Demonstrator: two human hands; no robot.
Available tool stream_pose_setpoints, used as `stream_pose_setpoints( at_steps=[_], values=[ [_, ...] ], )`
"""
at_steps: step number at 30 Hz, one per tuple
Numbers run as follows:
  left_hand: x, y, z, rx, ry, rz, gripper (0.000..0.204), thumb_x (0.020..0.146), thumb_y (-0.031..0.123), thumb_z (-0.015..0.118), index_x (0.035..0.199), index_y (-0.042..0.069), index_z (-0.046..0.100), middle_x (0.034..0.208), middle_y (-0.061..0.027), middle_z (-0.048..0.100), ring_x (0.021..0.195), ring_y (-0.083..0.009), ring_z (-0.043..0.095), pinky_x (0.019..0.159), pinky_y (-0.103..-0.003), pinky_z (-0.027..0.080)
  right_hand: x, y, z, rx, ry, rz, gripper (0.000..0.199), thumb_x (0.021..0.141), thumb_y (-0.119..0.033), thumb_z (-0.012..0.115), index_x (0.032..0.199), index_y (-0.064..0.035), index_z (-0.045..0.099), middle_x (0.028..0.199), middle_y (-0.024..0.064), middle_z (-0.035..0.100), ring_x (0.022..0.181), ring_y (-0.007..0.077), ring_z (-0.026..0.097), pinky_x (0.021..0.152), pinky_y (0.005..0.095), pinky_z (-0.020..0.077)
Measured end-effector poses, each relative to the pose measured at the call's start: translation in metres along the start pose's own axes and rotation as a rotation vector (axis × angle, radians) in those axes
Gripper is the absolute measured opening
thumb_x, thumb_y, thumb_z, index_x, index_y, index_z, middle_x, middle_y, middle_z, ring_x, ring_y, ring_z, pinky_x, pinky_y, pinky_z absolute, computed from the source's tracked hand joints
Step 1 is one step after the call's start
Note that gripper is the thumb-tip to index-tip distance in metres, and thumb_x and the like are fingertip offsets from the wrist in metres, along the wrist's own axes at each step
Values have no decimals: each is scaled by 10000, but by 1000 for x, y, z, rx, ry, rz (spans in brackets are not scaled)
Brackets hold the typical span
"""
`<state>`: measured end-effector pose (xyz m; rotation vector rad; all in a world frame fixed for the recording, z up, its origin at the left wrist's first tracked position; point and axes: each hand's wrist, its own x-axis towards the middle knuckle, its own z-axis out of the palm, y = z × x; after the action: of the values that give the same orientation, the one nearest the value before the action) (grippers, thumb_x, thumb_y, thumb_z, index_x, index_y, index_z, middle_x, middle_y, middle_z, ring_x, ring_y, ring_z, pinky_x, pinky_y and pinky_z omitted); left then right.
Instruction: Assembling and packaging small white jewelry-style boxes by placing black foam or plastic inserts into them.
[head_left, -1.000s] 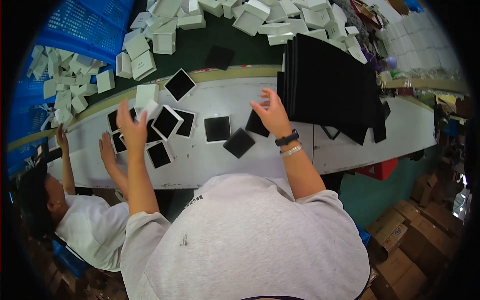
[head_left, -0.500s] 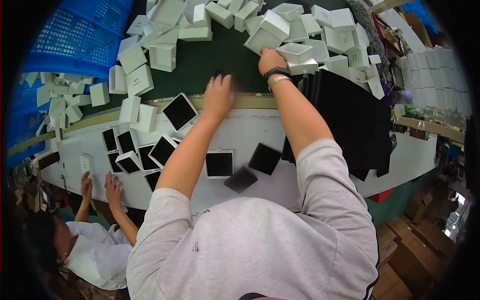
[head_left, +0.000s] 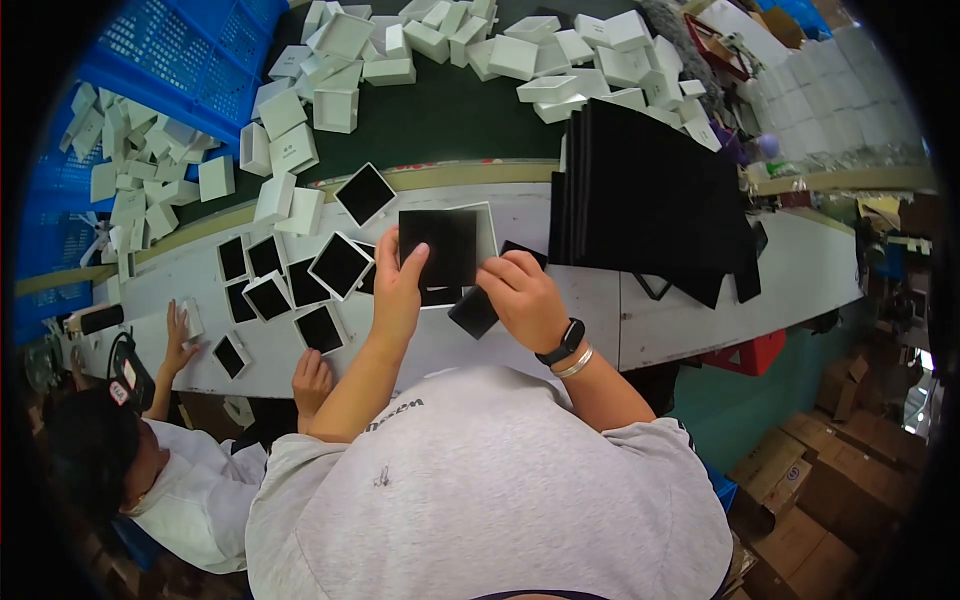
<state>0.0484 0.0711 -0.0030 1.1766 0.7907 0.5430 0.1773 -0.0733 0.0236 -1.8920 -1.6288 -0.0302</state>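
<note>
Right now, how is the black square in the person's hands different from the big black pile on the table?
The black square is one single sheet, lifted up between the left hand and right hand. The big black pile is many larger sheets stacked together, lying on the white table with no hand touching it. Both are flat, plain and black.

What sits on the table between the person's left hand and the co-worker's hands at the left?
In the head view, a cluster of white-framed black square trays lies on the white table between the left hand and the co-worker's hands.
</note>
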Motion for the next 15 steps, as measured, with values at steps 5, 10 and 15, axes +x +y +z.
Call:
stream_pose_setpoints(
  at_steps=[5, 10, 15],
  values=[
    [-36, 22, 7, -248, -81, -79, 443, 918, 107, 551, 1324, 49, 381, 1237, -73, 474, 1143, -157, 465, 993, -286, 356, -35, -37, -8, 477, 91, 202, 439, 764, -70, 706, 1156, -33, 512, 1249, 132, 461, 837, 192, 606, 666, 293, 536],
    [-68, 31, 5, -155, -249, 97, 608, 905, 50, 551, 1448, 92, 281, 1369, -81, 423, 1258, -178, 408, 1054, -306, 308, -43, -40, 15, 1028, 311, 729, 736, 812, -294, 741, 1371, -51, 328, 1295, 111, 350, 894, 123, 544, 779, 253, 499],
    [-90, 30, 4, 174, -340, 244, 542, 975, 138, 439, 1468, 55, 231, 1447, -135, 295, 1340, -237, 292, 1098, -334, 234, -34, -64, -13, 1198, 192, 706, 614, 940, -380, 563, 1412, -81, 309, 1184, 68, 469, 1071, 133, 464, 911, 242, 397]
  ],
)
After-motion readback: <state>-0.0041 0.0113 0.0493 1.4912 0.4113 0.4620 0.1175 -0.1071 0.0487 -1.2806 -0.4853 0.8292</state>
